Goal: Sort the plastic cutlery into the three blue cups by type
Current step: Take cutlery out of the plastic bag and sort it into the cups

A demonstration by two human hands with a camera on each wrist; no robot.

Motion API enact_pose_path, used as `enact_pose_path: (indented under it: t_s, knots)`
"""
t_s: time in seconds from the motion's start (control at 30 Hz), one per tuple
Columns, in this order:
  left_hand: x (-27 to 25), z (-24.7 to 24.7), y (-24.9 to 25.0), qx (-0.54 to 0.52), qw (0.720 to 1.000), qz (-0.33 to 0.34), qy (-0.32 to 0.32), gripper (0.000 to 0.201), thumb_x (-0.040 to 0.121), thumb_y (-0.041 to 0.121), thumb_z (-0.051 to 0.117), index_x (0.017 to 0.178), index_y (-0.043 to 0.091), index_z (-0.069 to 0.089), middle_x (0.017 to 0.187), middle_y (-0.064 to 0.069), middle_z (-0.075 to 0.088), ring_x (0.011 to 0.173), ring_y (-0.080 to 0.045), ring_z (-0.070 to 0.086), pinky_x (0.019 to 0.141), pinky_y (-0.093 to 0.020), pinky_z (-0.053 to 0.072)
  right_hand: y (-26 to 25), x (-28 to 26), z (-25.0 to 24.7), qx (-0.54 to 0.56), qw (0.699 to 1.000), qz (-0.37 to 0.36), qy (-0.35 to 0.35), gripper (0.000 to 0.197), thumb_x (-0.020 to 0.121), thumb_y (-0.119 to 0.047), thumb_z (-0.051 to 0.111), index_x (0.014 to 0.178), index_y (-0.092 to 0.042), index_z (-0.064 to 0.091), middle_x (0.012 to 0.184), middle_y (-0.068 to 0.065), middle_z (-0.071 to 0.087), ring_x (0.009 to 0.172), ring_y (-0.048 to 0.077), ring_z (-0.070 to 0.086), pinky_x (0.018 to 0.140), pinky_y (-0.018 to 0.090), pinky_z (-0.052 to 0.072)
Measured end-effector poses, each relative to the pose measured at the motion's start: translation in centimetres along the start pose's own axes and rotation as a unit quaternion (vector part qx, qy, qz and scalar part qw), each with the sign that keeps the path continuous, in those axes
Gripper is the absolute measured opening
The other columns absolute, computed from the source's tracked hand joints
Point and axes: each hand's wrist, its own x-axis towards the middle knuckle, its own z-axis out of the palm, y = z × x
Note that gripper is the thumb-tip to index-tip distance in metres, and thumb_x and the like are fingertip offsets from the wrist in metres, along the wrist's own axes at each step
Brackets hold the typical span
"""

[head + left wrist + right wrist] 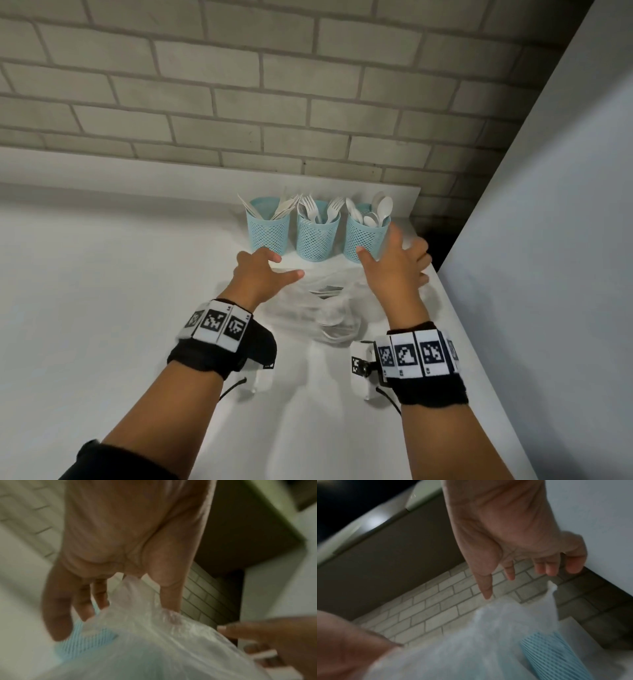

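Three blue mesh cups stand in a row at the back of the white counter [102, 291]. The left cup [268, 233] holds knives, the middle cup [318, 240] forks, the right cup [363, 240] spoons. In front of them lies a clear plastic bag [329, 308] with white cutlery inside. My left hand [287, 265] hovers over the bag's left side, fingers spread. My right hand [390, 253] is spread over the bag's right side, just in front of the spoon cup. In the left wrist view the bag [154, 635] bunches up under the straight fingers [58, 615]; no firm grip shows.
A brick wall [308, 85] rises right behind the cups. A tall white panel [548, 240] borders the counter on the right, close to my right hand. The counter's right edge runs beside my right forearm. Bare counter stretches to the left.
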Motion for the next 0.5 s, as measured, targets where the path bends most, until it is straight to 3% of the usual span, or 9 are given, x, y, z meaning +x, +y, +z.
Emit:
enact_pose_path:
  t_s: [0.1,0.17,0.3,0.37,0.43,0.5]
  knots:
    - [-1.0,-0.4,1.0,0.141,0.989,0.039,0.019,0.066,0.073,0.058,0.068,0.122,0.017,0.053,0.13,-0.011,0.041,0.121,-0.03,0.046,0.101,-0.036,0.039,0.0,-0.3,0.0,-0.049,0.994,-0.034,-0.092,0.057,0.09,-0.055,0.047,0.131,-0.016,0.043,0.132,0.017,0.041,0.117,0.035,0.045,0.09,0.039,0.041]
    - [-1.4,-0.4,1.3,0.206,0.976,0.071,0.018,0.064,0.074,0.054,0.07,0.118,0.01,0.056,0.122,-0.009,0.054,0.114,-0.026,0.052,0.092,-0.031,0.041,0.0,-0.8,0.4,-0.069,0.986,-0.055,-0.142,0.055,0.09,-0.054,0.046,0.116,-0.007,0.055,0.118,0.015,0.058,0.106,0.031,0.054,0.079,0.031,0.041]
    - [-1.0,-0.2,1.2,0.236,0.968,0.084,0.027,0.036,0.077,0.033,0.074,0.092,0.002,0.062,0.098,-0.009,0.066,0.092,-0.025,0.06,0.07,-0.025,0.041,-0.6,-1.5,1.7,-0.041,0.986,-0.054,-0.153,0.042,0.087,-0.035,0.062,0.109,0.0,0.059,0.111,0.014,0.063,0.105,0.029,0.058,0.079,0.028,0.041]
    - [-0.6,0.0,0.9,0.153,0.984,0.09,0.017,0.024,0.083,0.025,0.069,0.083,0.001,0.068,0.079,-0.007,0.067,0.074,-0.021,0.06,0.062,-0.024,0.044,-0.5,-1.2,2.2,-0.001,0.988,-0.058,-0.142,0.036,0.085,-0.024,0.066,0.112,-0.001,0.061,0.115,0.014,0.064,0.106,0.028,0.059,0.083,0.026,0.043]
    - [-0.3,0.0,0.3,-0.033,0.997,0.074,-0.02,0.02,0.087,0.022,0.065,0.079,0.004,0.066,0.068,-0.005,0.062,0.062,-0.016,0.057,0.058,-0.021,0.05,0.2,-0.3,2.3,0.084,0.986,-0.03,-0.139,0.032,0.082,-0.017,0.068,0.112,-0.005,0.065,0.115,0.012,0.066,0.104,0.027,0.062,0.089,0.03,0.049]
    - [-0.2,-0.4,-0.4,-0.244,0.967,0.003,-0.07,0.018,0.091,0.02,0.06,0.079,0.006,0.06,0.068,-0.005,0.062,0.058,-0.014,0.058,0.05,-0.017,0.053,1.2,0.7,1.7,0.233,0.96,0.032,-0.151,0.028,0.082,-0.009,0.069,0.109,-0.005,0.066,0.108,0.015,0.068,0.092,0.025,0.066,0.079,0.033,0.056]
